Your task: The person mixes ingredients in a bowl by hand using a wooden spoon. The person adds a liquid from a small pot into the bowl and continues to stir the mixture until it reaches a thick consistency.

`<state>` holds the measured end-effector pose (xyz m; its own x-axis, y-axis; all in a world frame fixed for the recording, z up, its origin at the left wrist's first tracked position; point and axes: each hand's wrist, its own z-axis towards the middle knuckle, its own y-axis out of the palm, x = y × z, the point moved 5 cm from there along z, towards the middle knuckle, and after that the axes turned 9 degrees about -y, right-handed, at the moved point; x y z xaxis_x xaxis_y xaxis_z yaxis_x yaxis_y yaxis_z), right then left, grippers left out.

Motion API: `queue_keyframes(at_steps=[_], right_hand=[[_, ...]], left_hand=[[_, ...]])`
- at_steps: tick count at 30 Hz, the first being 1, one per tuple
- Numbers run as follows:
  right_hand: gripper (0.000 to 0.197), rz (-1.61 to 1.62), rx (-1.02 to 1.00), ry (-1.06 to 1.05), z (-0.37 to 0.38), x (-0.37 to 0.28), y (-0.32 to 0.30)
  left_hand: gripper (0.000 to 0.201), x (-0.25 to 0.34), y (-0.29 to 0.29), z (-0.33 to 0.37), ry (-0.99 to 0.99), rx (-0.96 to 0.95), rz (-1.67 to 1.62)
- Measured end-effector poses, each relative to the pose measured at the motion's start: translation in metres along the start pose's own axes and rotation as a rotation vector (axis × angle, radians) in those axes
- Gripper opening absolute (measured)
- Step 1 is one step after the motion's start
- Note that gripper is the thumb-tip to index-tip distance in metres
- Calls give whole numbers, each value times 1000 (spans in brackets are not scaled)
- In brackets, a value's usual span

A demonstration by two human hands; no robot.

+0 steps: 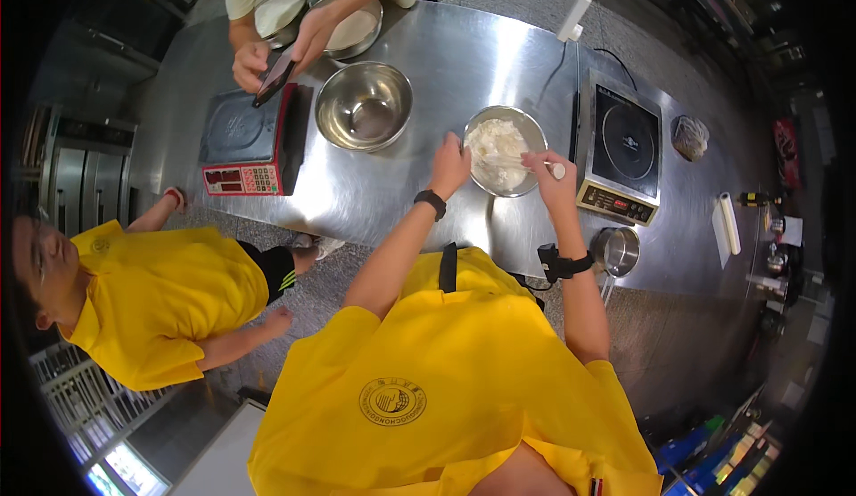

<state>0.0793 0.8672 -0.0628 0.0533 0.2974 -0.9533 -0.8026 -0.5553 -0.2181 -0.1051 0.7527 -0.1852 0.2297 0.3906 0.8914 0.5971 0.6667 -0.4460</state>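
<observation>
A steel mixing bowl (475,131) with white flour (496,139) in it stands on the steel table in front of me. Closed on the bowl's left rim is my left hand (450,166). My right hand (555,180), at the right rim, grips what looks like a whisk (513,161). Its pale handle end sticks out past my fingers, and its other end lies in the flour. A larger bowl (364,106) with nothing visible in it stands to the left.
An induction cooker (621,139) and a small saucepan (617,252) are at the right. Farther right lies a plastic-wrapped bundle (690,138). At the left is a red kitchen scale (242,153), over which another person's hands hold a phone (275,80). A person in yellow (169,300) stands left.
</observation>
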Motion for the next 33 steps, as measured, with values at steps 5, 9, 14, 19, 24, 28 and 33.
queue_keyframes(at_steps=[5,9,14,19,24,28,33], right_hand=[[26,82,81,111,-5,-8,4],[30,66,94,100,-14,-23,3],[35,192,173,85,-23,-24,-15],[36,250,137,96,-26,-43,-19],[28,85,10,70,-35,-41,3],[19,-137,-73,52,-52,-31,2],[14,-406,-133,-99,-62,-60,-8]], left_hand=[[20,-18,11,1,-142,-191,-21],[21,-22,13,-32,-294,-377,-197],[26,-31,8,-71,-381,-374,-385],[29,-42,-15,-90,-419,-427,-330],[28,-47,-24,-93,-393,-517,-296],[27,-35,-29,-96,-416,-502,-208],[26,-36,-30,-100,-399,-457,-221]])
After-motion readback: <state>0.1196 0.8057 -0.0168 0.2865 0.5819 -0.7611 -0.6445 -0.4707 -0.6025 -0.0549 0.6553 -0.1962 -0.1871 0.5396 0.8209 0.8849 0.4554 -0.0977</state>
